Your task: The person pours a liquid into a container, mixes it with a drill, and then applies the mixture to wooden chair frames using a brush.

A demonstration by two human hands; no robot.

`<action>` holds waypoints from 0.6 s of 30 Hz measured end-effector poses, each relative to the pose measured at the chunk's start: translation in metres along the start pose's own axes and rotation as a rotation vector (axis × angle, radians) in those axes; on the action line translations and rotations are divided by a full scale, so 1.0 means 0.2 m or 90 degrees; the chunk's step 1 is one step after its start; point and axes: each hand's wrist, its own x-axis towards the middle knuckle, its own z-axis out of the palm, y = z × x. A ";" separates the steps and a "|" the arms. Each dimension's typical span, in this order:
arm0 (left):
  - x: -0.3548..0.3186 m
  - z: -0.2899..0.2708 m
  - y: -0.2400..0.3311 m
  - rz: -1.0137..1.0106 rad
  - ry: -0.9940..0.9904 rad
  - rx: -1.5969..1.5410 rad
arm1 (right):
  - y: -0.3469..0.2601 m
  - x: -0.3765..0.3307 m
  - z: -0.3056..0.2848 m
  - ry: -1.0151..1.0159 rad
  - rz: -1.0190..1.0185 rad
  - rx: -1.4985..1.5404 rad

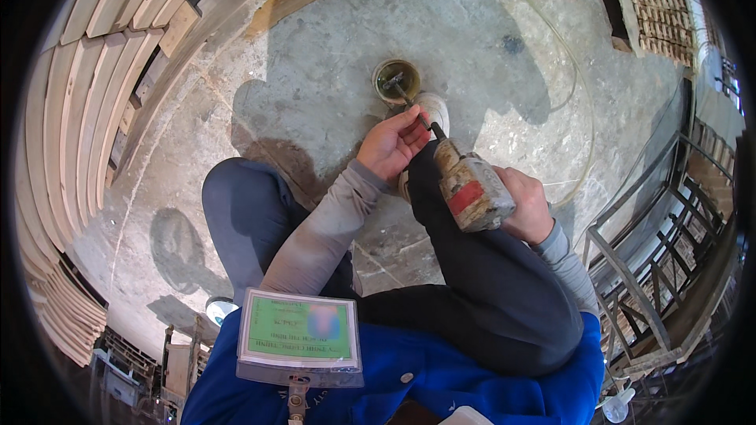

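My right hand [526, 203] grips a worn, stained drill-like power tool [475, 193] with a red band on its body. A dark thin rod [406, 97] runs from the tool's front down into a small round can [379, 81] on the floor. Dark liquid seems to be inside the can, around the rod's end. My left hand [386, 144] has its thumb and curled fingers closed at the rod, between the tool and the can. The right fingers are partly hidden behind the tool body.
A white shoe [432, 112] is right beside the can. Stacked curved wooden pieces [87, 110] line the left. A thin hose [579, 79] crosses the concrete floor [346, 39]. At right stands a metal frame [630, 291]. A green badge [298, 329] hangs over my blue shirt.
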 end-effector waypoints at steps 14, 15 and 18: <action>0.02 -0.01 0.00 0.016 0.018 0.000 | -0.01 0.05 -0.02 -0.031 -0.052 -0.090; 0.02 -0.01 0.00 0.013 0.004 0.008 | -0.02 0.05 -0.03 -0.030 -0.046 -0.111; 0.03 -0.03 0.02 0.004 0.034 0.009 | -0.04 0.09 -0.01 -0.045 0.027 -0.107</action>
